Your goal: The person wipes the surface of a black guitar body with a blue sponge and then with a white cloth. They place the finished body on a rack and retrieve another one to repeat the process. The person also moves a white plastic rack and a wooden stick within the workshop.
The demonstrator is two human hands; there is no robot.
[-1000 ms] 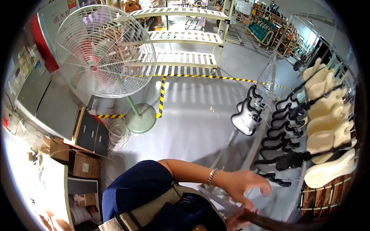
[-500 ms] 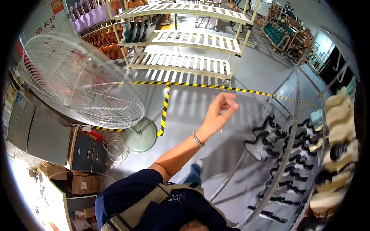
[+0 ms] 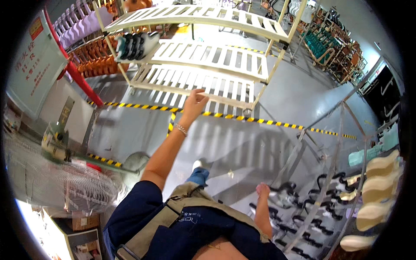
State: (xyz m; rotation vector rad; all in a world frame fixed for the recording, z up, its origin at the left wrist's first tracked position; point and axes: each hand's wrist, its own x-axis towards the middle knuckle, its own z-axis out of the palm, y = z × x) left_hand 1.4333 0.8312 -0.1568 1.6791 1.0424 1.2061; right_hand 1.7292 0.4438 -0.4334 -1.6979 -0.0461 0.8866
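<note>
**Left hand [image 3: 193, 107] empty, right hand [image 3: 263, 190] beside a black-edged white guitar body [image 3: 284, 197]**

Left hand out ahead, fingers loosely curled, nothing in it; cream slatted rack [image 3: 190, 20] at its 12 o'clock, overlapped in view, contact can't be told. Right hand lower, toward 5 o'clock from the left; blurred, can't tell if clenched or released. Guitar body at right hand's 3 o'clock, just beside; touching can't be told. It's well apart from left hand, toward its 4 o'clock. More dark-edged guitar bodies [image 3: 307, 219] at right hand's 4 o'clock; cream guitar bodies [image 3: 378, 190] farther out at 3.
</note>
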